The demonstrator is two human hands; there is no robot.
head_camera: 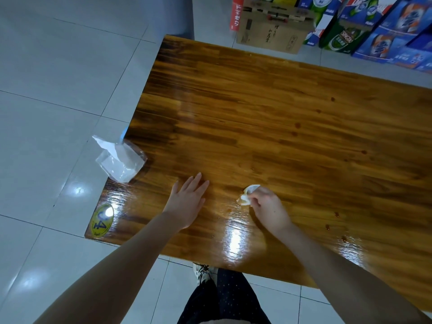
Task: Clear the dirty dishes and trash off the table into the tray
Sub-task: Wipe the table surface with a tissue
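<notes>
Tabletop of glossy varnished wood, streaked amber and brown, is seen from above. The left hand is laid flat near its front edge, fingers straight and slightly spread. Beside it, a crumpled white tissue is pinched against the wood by the right hand. A soft, clear plastic tissue pack overhangs the left edge. Small round brown drops are scattered toward the right side.
</notes>
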